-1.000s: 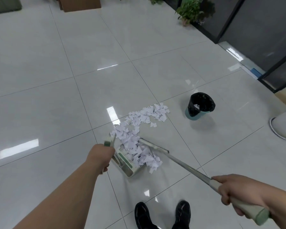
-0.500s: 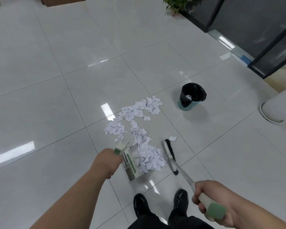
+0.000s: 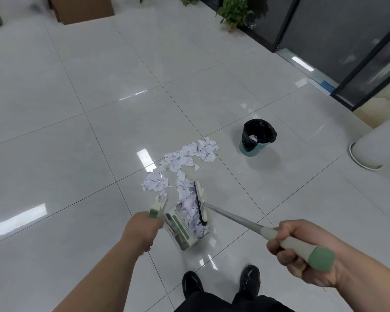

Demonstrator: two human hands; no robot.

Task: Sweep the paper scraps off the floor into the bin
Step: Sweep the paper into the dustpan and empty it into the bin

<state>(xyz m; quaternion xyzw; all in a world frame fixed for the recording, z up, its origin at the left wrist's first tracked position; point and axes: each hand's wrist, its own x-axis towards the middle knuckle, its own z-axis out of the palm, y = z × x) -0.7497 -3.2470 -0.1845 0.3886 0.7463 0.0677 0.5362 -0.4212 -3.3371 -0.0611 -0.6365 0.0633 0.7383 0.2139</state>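
Nearest, two black shoes (image 3: 191,283) on glossy white floor tiles (image 3: 77,154); just beyond, right hand (image 3: 302,251) with fingers curled tight round the grey-and-green grip of the broom (image 3: 234,218), left hand (image 3: 142,230) fisted round the upright handle of the dustpan (image 3: 182,230). Between the hands, dustpan tilted on the floor with scraps heaped inside, broom head (image 3: 200,201) lying against the pile at its mouth. Farther out, a loose trail of paper scraps (image 3: 185,158) across the tile joint, near but not touching the black-lined bin (image 3: 258,137), upright, some white paper inside; potted plant (image 3: 234,12) far off by the dark glass wall.
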